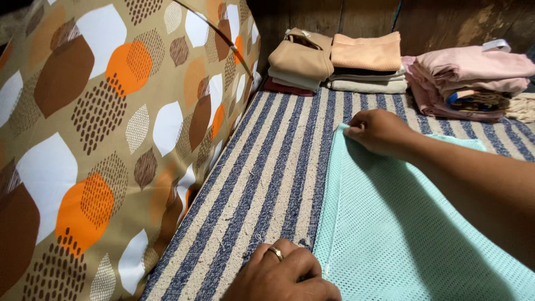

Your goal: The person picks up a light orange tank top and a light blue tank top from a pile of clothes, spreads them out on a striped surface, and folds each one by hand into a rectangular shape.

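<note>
A blue-and-beige striped mat (pixel 262 184) carries a mint mesh cloth (pixel 401 234) beside a leaf-patterned cushion (pixel 111 139), folded clothes (pixel 356 61) stacked behind. The right hand (pixel 379 131) pinches the cloth's far corner with fingers closed. The left hand (pixel 287 276), wearing a ring (pixel 275 252), presses curled fingers on its near edge.

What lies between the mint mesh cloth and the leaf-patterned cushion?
In the head view, only the bare striped mat lies between the mint mesh cloth and the leaf-patterned cushion.
</note>
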